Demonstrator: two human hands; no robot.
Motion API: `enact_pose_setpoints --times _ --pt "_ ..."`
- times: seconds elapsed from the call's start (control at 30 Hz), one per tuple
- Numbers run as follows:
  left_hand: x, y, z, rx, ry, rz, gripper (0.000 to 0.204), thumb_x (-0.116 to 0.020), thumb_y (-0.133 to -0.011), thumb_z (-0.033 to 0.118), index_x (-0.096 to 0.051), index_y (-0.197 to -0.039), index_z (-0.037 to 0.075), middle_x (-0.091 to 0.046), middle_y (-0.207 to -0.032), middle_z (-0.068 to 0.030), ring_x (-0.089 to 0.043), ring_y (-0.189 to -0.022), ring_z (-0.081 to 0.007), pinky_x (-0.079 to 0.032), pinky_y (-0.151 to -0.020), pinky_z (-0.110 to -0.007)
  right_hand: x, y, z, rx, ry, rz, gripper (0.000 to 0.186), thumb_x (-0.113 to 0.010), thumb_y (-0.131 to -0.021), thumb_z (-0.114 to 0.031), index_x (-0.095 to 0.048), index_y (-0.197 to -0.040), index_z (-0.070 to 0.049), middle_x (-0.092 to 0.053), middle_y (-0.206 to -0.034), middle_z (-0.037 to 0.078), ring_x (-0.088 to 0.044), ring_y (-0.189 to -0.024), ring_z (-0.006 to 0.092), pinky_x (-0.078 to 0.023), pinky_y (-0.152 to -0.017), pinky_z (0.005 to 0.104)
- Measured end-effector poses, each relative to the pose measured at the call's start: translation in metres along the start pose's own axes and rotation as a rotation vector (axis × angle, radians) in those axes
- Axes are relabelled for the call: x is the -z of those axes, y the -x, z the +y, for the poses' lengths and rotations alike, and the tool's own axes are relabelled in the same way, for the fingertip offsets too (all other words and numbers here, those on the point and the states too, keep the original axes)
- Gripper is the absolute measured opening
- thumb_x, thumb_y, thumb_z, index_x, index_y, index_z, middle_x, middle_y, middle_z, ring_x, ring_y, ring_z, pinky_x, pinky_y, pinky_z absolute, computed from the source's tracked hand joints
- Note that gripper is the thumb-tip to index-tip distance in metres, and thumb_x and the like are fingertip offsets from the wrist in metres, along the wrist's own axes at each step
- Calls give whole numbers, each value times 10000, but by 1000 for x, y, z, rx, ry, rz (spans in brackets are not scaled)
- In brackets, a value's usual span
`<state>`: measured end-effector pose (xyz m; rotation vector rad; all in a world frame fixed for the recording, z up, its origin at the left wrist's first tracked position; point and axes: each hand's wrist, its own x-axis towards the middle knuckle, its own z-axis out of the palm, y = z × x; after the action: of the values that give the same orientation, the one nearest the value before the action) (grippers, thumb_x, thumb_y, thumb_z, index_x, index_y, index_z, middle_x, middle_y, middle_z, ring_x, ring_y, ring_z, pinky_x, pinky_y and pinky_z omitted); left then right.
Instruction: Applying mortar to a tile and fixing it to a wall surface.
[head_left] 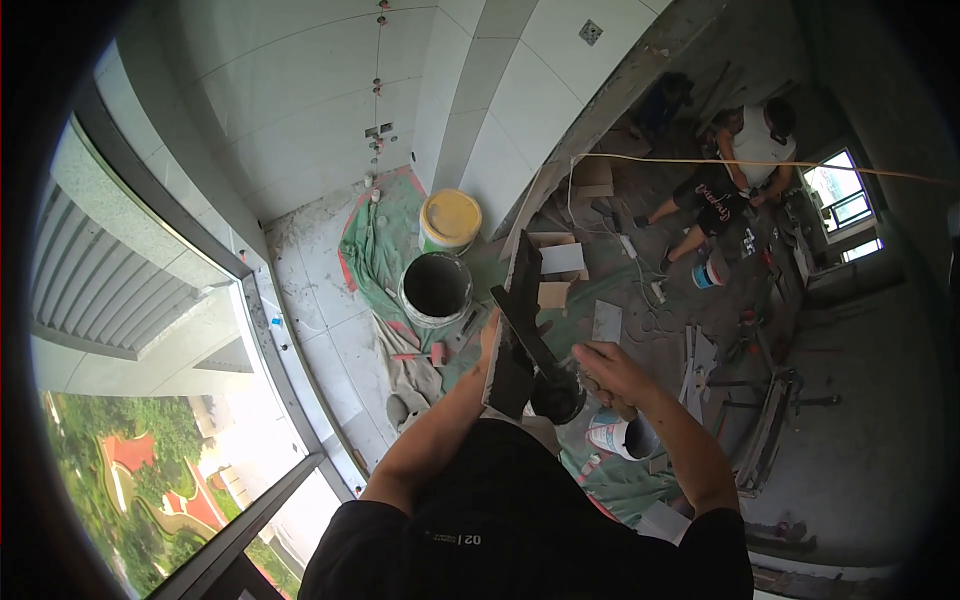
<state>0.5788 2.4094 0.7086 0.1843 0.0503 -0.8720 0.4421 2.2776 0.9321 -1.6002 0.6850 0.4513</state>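
A long, narrow tile-like panel (pixel 508 375) stands tilted on edge in front of my body, its dark face turned to the right. My left hand (pixel 490 335) is closed on the panel's left side, most of its fingers hidden behind it. Across the dark face lies a flat, dark trowel blade (pixel 522 325). My right hand (pixel 612 375) grips the trowel at its lower right end; the handle is mostly covered by the fingers. Just below that hand, close to my body, is a small bucket (pixel 558 398) with a dark inside.
Ahead stand a large mortar bucket (pixel 437 288) and a yellow-lidded bucket (pixel 450 218) on a green sheet (pixel 375 235). A red-headed mallet (pixel 438 354) lies nearby. Another person (pixel 745 165) sits at far right, beyond an orange cable (pixel 680 160). A window (pixel 270 420) runs along the left.
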Motion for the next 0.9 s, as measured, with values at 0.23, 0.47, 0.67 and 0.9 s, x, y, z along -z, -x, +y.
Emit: enact_pose_setpoints --times 0.23,0.47,0.67,0.9 --pt "-67 14 34 236 94 65 579 -517 -1161 544 -607 -1538 114 -699 -1365 -83 -691 -1275 -282 -555 -1169 -590 -51 27 2 80 -25 -273 345 -552 -1207 -328 -644 -1023 -51 -515 -703 -38 -452 -494 50 -364 -441 260" --pt "-79 -19 50 99 215 -114 676 -523 -1112 592 -614 -1558 93 -711 -1464 -129 -681 -1334 -294 -514 -1199 -589 10 55 78 283 -122 139 282 -538 -1206 -250 -671 -1133 -13 -525 -702 -32 -420 -490 38 -327 -445 250" --pt "-113 -42 61 104 402 -179 631 -496 -1123 506 -579 -1587 86 -640 -1573 -172 -601 -1439 -386 -272 -1364 -655 2 55 102 419 401 237 242 -695 -1108 -256 -757 -1132 -23 -689 -800 107 -636 -726 143 -527 -702 356" --pt "-126 -53 74 80 349 -208 698 -437 -1139 527 -470 -1681 87 -510 -1694 -215 -477 -1558 -456 -268 -1376 -646 24 89 90 342 384 299 263 -739 -1080 -281 -769 -1144 -28 -729 -834 145 -734 -726 242 -556 -706 378"
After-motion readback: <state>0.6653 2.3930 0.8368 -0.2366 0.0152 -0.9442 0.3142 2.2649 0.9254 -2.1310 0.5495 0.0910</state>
